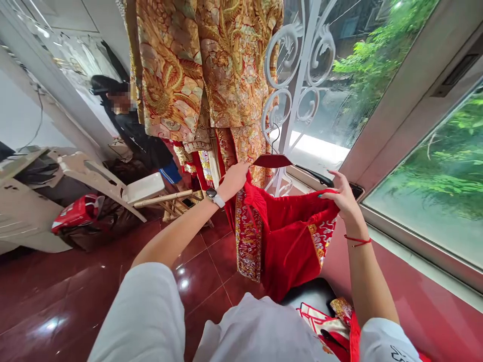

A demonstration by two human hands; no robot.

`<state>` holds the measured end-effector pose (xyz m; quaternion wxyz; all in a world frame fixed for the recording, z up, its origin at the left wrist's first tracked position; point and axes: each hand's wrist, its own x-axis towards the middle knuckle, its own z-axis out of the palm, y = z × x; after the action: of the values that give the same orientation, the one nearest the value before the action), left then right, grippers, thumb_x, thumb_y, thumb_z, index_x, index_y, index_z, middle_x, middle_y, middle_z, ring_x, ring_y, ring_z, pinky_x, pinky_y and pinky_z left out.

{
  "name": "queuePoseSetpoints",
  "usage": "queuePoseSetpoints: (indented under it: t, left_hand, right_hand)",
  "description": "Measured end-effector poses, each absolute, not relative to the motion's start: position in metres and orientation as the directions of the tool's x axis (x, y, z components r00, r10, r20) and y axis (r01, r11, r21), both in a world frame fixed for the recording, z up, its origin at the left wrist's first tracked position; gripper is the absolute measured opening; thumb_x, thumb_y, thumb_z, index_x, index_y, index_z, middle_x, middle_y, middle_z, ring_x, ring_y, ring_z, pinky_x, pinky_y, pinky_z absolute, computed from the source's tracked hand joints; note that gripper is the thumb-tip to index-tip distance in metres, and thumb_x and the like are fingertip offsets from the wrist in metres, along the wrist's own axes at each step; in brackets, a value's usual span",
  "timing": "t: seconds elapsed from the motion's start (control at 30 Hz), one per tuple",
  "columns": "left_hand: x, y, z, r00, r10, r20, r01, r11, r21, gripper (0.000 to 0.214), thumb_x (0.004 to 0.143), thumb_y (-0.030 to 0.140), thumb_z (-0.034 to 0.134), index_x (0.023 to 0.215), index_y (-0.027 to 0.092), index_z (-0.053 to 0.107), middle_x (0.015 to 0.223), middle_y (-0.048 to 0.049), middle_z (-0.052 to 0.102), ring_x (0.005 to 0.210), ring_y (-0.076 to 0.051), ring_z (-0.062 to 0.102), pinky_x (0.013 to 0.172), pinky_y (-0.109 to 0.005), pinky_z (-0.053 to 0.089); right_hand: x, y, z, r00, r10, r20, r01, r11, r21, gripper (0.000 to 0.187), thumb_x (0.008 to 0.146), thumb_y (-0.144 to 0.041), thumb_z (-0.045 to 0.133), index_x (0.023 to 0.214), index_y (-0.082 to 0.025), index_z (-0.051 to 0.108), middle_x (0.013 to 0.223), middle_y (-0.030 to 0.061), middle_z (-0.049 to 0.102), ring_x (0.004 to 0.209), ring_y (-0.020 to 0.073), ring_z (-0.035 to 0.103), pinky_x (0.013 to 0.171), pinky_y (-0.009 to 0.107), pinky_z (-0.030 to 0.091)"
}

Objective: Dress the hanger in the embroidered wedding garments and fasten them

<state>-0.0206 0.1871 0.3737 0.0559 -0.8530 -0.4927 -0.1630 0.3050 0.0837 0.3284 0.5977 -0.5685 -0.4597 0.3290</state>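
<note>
My left hand point(234, 179), with a watch on the wrist, is closed on the top edge of a red embroidered skirt point(287, 236) at its left end. My right hand point(342, 197), a red string round its wrist, pinches the same edge at the right end. The skirt hangs between both hands, its gold-trimmed panels falling toward the floor. A dark red hanger point(272, 160) sits just above the skirt's waist, hooked on a white scrolled metal rack point(298, 60). A gold and red embroidered robe point(199, 65) hangs on the rack behind.
A window point(426, 181) with green trees outside runs along the right. A person in dark clothes point(143, 141) sits at the back left near a white chair point(113, 183) and a red bag point(75, 213). More red cloth point(332, 327) lies by my lap. The floor is glossy red tile point(75, 296).
</note>
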Motion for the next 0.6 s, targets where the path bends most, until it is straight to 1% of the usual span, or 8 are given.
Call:
queuePoseSetpoints:
  t: [0.03,0.1,0.23,0.3,0.37,0.47,0.6]
  left_hand:
    - [-0.021,0.187,0.374,0.463,0.826,0.321,0.864,-0.502,0.046,0.039,0.091,0.000,0.039,0.120,0.004,0.065,0.116,-0.0199,0.069,0.104,-0.027,0.067,0.097,-0.039,0.051]
    - [-0.021,0.186,0.376,0.471,0.833,0.291,0.870,-0.493,0.004,0.039,0.089,0.000,0.040,0.121,0.004,0.064,0.117,-0.0205,0.068,0.106,-0.028,0.067,0.097,-0.040,0.051]
    - [-0.022,0.180,0.382,0.475,0.837,0.272,0.875,-0.482,-0.047,0.043,0.089,0.000,0.039,0.126,0.006,0.061,0.118,-0.0182,0.069,0.108,-0.028,0.067,0.097,-0.039,0.052]
    - [-0.024,0.176,0.384,0.466,0.842,0.273,0.881,-0.470,-0.055,0.043,0.090,0.000,0.037,0.126,0.006,0.061,0.116,-0.0177,0.069,0.107,-0.027,0.068,0.096,-0.038,0.053]
    - [-0.025,0.172,0.386,0.450,0.852,0.269,0.891,-0.451,-0.061,0.041,0.090,0.001,0.038,0.123,0.006,0.062,0.114,-0.0181,0.069,0.106,-0.028,0.068,0.094,-0.038,0.053]
    - [-0.026,0.166,0.387,0.438,0.859,0.266,0.896,-0.440,-0.058,0.038,0.091,0.002,0.038,0.121,0.006,0.062,0.113,-0.0187,0.068,0.105,-0.028,0.068,0.092,-0.038,0.054]
    - [-0.022,0.160,0.388,0.447,0.858,0.254,0.891,-0.453,-0.039,0.036,0.092,0.002,0.038,0.120,0.004,0.061,0.116,-0.0198,0.067,0.105,-0.028,0.068,0.092,-0.040,0.054]
  right_hand:
    - [0.315,0.082,0.326,0.410,0.893,0.185,0.122,0.147,-0.981,0.076,0.048,-0.024,0.074,0.121,-0.025,0.054,0.061,-0.0082,0.053,0.051,0.0127,0.048,0.050,0.025,0.036]
    - [0.333,0.084,0.325,0.489,0.848,0.206,0.131,0.162,-0.978,0.062,0.046,-0.025,0.074,0.106,-0.024,0.058,0.064,-0.0064,0.056,0.053,0.0124,0.051,0.051,0.024,0.038]
    - [0.358,0.104,0.338,0.482,0.848,0.219,0.210,0.131,-0.969,0.029,0.045,-0.026,0.071,0.072,-0.019,0.063,0.065,-0.0009,0.061,0.057,0.0121,0.052,0.051,0.023,0.037]
    - [0.368,0.118,0.348,0.479,0.847,0.231,0.262,0.113,-0.958,0.019,0.046,-0.025,0.069,0.062,-0.018,0.064,0.061,0.0008,0.061,0.056,0.0124,0.051,0.050,0.024,0.036]
    - [0.377,0.130,0.355,0.466,0.859,0.210,0.298,0.071,-0.952,0.014,0.047,-0.023,0.069,0.058,-0.017,0.065,0.056,0.0012,0.061,0.053,0.0125,0.050,0.048,0.024,0.035]
    - [0.388,0.140,0.354,0.423,0.898,0.117,0.327,-0.030,-0.945,0.011,0.049,-0.020,0.072,0.059,-0.016,0.067,0.052,0.0015,0.060,0.048,0.0124,0.050,0.047,0.025,0.036]
    - [0.394,0.143,0.344,0.375,0.925,0.067,0.383,-0.088,-0.920,0.010,0.054,-0.017,0.076,0.064,-0.014,0.073,0.056,0.0035,0.065,0.051,0.0143,0.054,0.051,0.027,0.043]
